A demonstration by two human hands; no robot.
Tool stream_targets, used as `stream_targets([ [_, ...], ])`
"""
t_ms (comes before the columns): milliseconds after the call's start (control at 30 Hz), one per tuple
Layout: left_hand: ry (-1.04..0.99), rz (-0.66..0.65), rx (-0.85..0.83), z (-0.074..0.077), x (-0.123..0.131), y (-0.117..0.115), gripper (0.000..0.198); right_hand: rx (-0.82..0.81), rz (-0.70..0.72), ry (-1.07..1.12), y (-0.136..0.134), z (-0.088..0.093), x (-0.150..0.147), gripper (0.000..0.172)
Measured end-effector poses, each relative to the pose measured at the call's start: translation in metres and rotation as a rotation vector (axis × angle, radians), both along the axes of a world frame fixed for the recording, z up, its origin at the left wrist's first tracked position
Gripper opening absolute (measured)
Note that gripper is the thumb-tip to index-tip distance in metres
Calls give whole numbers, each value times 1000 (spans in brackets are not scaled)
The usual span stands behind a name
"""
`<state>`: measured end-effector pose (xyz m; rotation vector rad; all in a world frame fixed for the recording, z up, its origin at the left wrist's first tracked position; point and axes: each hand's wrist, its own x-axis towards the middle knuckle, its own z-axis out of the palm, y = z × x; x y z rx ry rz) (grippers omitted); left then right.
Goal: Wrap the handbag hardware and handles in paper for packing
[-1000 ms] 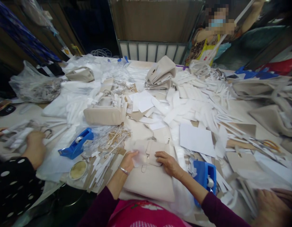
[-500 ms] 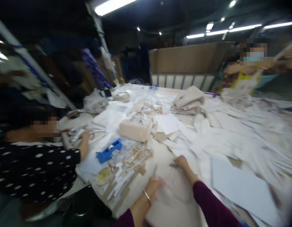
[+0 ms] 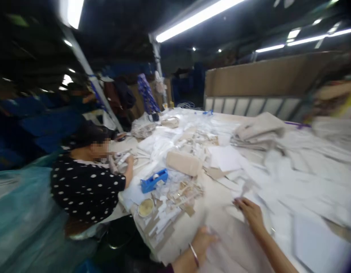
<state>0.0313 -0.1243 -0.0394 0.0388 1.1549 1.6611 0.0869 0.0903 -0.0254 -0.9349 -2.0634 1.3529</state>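
A soft-looking beige fabric piece (image 3: 229,239) lies in front of me at the near side of the table, blurred by motion. My left hand (image 3: 202,242), with a bangle on the wrist, is closed on its left edge. Farther off, by the upper right edge of the piece, my right hand (image 3: 251,212) has its thumb and fingers pinched together. Whatever is between those fingertips is too blurred to make out. Left of my hands are white and tan strips (image 3: 164,218) and a round tub of yellowish stuff (image 3: 146,207).
A blue tape dispenser (image 3: 154,181) and a beige padded block (image 3: 183,163) stand beyond the strips. Folded beige cloth (image 3: 257,131) and white sheets (image 3: 320,242) cover the right side. On the left, a co-worker in a dotted top (image 3: 90,185) leans over the table edge.
My view has swung left, so the scene sits farther right. My left hand has come onto the beige fabric piece, whose surface now looks raised and creased.
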Motion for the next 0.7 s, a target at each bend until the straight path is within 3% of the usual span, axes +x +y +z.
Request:
stream_targets([
  [33, 19, 47, -70, 0, 9, 0, 31, 3, 25, 12, -4, 1, 10, 33],
  [100, -4, 13, -99, 4, 17, -3, 28, 117, 16, 64, -18, 3, 25, 30],
  [167, -34, -6, -118, 11, 14, -8, 32, 299, -44, 50, -36, 4, 39, 25],
  [233, -67, -58, -131, 19, 10, -15, 34, 327, -42, 23, -55, 6, 53, 23],
  [333, -50, -105, -125, 28, 10, -24, 32, 155, 20, 54, -75, 8, 71, 26],
  [467, 69, -105, -126, 33, 9, -21, 27, -129, 55, 133, -74, 7, 76, 28],
  [700, 353, -83, -200, 28, -5, 7, 22, -475, -92, 149, -71, 8, 65, 31],
])
